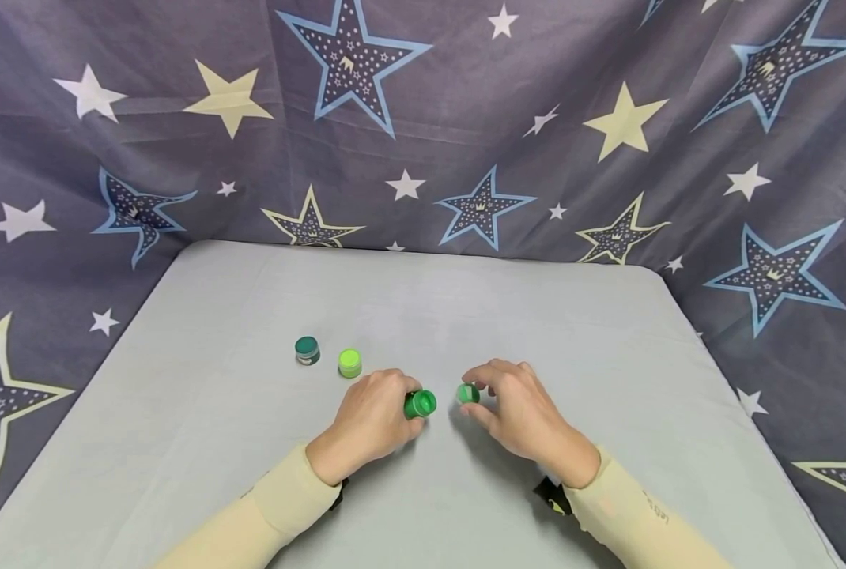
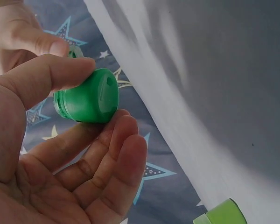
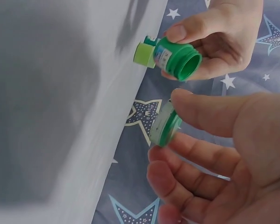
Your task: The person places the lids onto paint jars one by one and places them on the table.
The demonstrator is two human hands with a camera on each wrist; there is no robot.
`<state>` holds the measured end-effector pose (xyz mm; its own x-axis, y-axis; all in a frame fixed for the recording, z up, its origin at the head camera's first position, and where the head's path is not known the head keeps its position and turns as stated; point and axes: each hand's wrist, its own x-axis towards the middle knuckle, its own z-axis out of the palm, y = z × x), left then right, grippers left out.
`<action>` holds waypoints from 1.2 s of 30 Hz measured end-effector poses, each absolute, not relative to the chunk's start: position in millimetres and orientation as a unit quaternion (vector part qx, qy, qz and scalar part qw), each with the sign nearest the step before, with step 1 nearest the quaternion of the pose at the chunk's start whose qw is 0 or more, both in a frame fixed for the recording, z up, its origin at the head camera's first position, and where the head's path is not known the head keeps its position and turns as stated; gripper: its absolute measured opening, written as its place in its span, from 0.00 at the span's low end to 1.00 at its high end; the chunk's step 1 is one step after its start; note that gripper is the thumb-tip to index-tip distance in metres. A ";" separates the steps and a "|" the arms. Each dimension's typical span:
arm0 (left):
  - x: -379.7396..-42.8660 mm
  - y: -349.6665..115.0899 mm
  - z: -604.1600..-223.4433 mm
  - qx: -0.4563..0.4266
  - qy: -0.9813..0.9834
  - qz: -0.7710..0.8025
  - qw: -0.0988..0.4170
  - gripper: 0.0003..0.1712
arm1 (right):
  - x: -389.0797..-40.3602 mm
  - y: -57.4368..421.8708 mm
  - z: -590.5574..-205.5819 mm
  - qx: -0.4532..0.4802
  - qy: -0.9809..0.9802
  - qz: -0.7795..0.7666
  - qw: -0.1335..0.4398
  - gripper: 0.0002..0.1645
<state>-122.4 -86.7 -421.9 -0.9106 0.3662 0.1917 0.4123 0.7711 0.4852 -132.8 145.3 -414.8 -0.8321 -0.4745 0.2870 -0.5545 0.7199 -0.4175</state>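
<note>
My left hand pinches a small green paint jar between thumb and fingers, its uncovered mouth tipped toward the right. In the right wrist view, green shows inside the jar's threaded neck, and a pale label lies on its side. My right hand holds the jar's round lid on edge between thumb and fingertips. A short gap separates lid and jar, both held just above the table. Beyond the left hand stand a lime-green jar and a dark teal jar, each with its lid on.
A pale grey cloth covers the table. Behind it and along both sides hangs a dark curtain printed with stars. A black strap shows under the right wrist.
</note>
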 end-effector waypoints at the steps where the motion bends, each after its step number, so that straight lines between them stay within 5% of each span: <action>1: -122.4 -86.4 -421.8 -0.207 -0.940 -0.268 0.042 0.11 | -132.1 144.3 -414.2 0.280 -0.923 0.253 0.080 0.19; 36: -119.1 -79.8 -421.1 -0.217 -0.937 -0.273 0.032 0.12 | -123.1 126.1 -415.2 0.329 -0.887 0.317 0.073 0.19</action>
